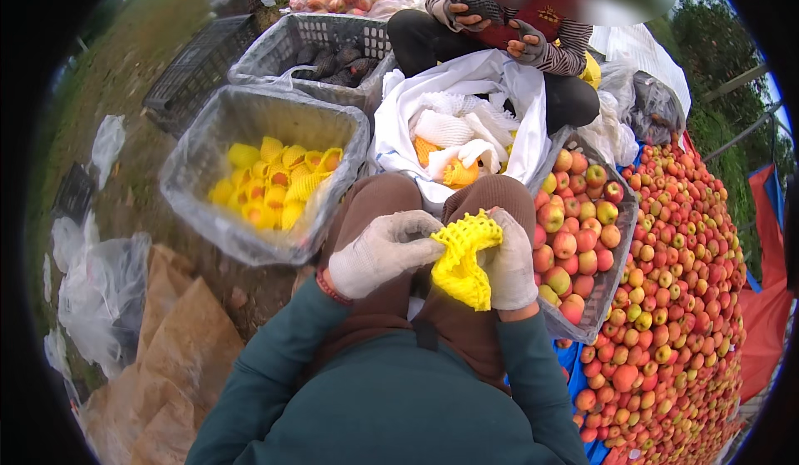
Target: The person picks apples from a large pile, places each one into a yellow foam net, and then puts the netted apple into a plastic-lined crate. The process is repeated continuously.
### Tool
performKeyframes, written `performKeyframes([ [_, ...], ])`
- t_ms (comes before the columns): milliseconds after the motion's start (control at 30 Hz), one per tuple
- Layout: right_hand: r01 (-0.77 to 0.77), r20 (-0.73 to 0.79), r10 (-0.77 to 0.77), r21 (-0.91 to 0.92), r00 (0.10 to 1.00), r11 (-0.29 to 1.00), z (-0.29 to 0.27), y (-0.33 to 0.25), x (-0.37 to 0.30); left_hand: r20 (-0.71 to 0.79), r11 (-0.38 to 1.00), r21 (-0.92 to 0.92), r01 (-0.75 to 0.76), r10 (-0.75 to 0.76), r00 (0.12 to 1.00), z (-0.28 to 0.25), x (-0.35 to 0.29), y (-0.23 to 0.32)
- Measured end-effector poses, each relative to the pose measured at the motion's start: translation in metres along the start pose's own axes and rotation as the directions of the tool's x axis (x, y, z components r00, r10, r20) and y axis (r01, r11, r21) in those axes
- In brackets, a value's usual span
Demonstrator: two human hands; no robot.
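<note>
Above my lap, a yellow foam fruit net (463, 258) is stretched between my two gloved hands. My left hand (384, 253), in a white glove, pinches the net's left edge with thumb and fingertips. My right hand (509, 263), gloved as well, grips its right side, some fingers hidden behind the net. No fruit shows inside it. Just beyond my knees stands a white sack (391, 136) with white, yellow and orange foam nets (445, 136). Close to my right hand is a crate (626, 230) of red-yellow apples (574, 236).
At left, a plastic-lined crate (185, 174) holds apples in yellow nets (275, 184). Behind it, another crate (262, 57) holds dark-netted fruit (337, 64). A co-worker (520, 15) sits opposite, handling a dark-netted fruit. A large apple heap (666, 298) fills the right; brown paper (179, 357) lies lower left.
</note>
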State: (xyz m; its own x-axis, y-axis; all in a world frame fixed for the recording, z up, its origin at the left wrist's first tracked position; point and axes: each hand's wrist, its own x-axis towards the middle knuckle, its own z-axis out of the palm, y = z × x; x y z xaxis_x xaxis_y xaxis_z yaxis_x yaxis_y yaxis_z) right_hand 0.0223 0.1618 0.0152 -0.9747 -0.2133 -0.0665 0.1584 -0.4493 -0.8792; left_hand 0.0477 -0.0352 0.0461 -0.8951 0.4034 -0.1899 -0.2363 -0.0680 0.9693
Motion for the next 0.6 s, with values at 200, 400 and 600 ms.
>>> performKeyframes([
  [200, 0.028, 0.279, -0.035, 0.031, 0.960, 0.999, 0.012, -0.019, 0.004, -0.040, 0.948, -0.319, -0.016, 0.004, 0.999, -0.002, -0.002, -0.010],
  [400, -0.036, 0.365, -0.021, 0.149, 0.931, 0.988, 0.006, -0.010, -0.001, -0.184, 0.980, -0.140, -0.144, 0.117, 0.976, 0.000, -0.002, -0.003],
  [600, -0.111, 0.023, 0.116, 0.522, 0.993, 0.846, 0.015, -0.008, -0.005, -0.029, 0.765, -0.601, -0.232, 0.270, 0.963, -0.008, -0.008, -0.010],
])
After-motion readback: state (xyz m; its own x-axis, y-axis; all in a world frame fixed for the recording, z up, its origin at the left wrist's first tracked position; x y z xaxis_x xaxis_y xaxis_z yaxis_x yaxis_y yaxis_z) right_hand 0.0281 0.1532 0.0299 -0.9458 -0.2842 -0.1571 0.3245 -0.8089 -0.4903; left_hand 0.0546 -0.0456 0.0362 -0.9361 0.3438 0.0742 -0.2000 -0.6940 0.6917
